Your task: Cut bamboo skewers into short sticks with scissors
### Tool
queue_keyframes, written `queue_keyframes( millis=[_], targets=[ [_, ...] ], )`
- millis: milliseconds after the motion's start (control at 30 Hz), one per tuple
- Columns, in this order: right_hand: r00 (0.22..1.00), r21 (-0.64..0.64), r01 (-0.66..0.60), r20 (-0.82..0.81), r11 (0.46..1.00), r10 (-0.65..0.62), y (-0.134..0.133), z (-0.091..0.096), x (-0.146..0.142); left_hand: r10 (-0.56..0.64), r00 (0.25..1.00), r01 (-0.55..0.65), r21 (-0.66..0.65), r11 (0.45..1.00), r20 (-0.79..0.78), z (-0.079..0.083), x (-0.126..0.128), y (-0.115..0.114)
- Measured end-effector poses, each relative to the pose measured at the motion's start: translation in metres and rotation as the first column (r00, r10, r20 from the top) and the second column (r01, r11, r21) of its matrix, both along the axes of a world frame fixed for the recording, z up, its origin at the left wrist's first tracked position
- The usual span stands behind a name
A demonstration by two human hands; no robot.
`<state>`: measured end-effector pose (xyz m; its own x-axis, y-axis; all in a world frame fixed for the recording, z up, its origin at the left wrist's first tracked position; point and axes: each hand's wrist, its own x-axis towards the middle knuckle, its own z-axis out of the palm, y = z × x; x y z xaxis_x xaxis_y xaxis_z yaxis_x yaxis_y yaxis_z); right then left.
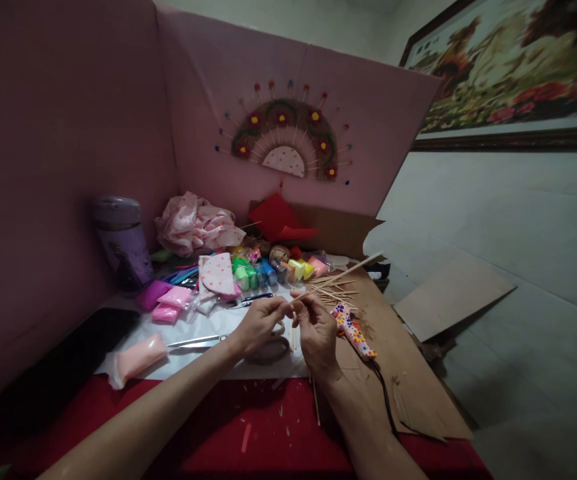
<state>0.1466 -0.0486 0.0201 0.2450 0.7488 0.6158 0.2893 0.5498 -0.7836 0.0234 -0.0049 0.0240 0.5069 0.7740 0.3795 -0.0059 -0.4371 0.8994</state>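
Close together over the middle of the table, my left hand point(261, 327) and my right hand point(318, 337) are both closed in a pinch. A thin wooden stick point(358, 267) passes between my right fingers and slants up to the right. My left fingertips meet at its near end; the exact grip there is small and partly hidden. Beneath my left hand lies a pair of scissors point(196, 343), its handles partly covered. Just right of my right hand rests a flower-patterned glue gun point(352, 333) with a black cord. Behind it several loose wooden sticks point(331, 290) are scattered.
Coloured clay packets point(248, 275), a peach clay bag point(138, 360), pink cloth point(196, 223) and a purple tumbler point(124, 243) stand around. Cardboard point(418, 380) covers the right side. A decorated half-round fan point(283, 140) is pinned on the pink board point(368, 120) behind.
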Motion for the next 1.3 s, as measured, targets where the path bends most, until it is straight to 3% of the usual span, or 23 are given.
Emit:
queue_keyframes(
  millis=[133,200,400,600,767,967,1067,1300],
  targets=[
    [0.998,0.034,0.035,0.041,0.999,-0.036,-0.003,0.001,0.001,0.169,0.976,-0.123,0.287,0.950,-0.140,0.004,-0.001,-0.002],
    [0.996,0.063,0.033,0.083,0.998,-0.038,-0.004,0.002,0.001,0.236,0.963,-0.183,0.326,0.928,-0.130,0.011,-0.004,-0.001],
    [0.989,0.040,0.044,0.138,0.998,-0.050,-0.005,0.007,0.002,0.296,0.942,-0.304,0.027,0.952,0.162,0.031,-0.023,0.014],
    [0.976,0.061,0.053,0.208,0.997,-0.065,-0.006,0.005,0.000,0.372,0.895,-0.343,-0.150,0.927,0.248,0.021,-0.034,0.029],
    [0.967,0.055,0.043,0.250,0.998,-0.056,-0.008,0.003,-0.003,0.379,0.899,-0.341,-0.194,0.920,0.218,0.008,-0.031,0.030],
    [0.958,0.007,0.023,0.287,1.000,-0.025,-0.006,0.003,-0.005,0.382,0.903,-0.346,-0.193,0.918,0.197,0.010,-0.032,0.031],
    [0.949,-0.018,0.009,0.314,1.000,-0.003,-0.004,-0.001,-0.005,0.353,0.909,-0.302,-0.237,0.924,0.220,0.016,-0.033,0.026],
    [0.901,-0.155,-0.065,0.415,0.986,0.125,0.000,-0.009,-0.010,0.121,0.956,-0.029,-0.322,0.946,0.269,0.033,-0.024,0.001]
  ],
)
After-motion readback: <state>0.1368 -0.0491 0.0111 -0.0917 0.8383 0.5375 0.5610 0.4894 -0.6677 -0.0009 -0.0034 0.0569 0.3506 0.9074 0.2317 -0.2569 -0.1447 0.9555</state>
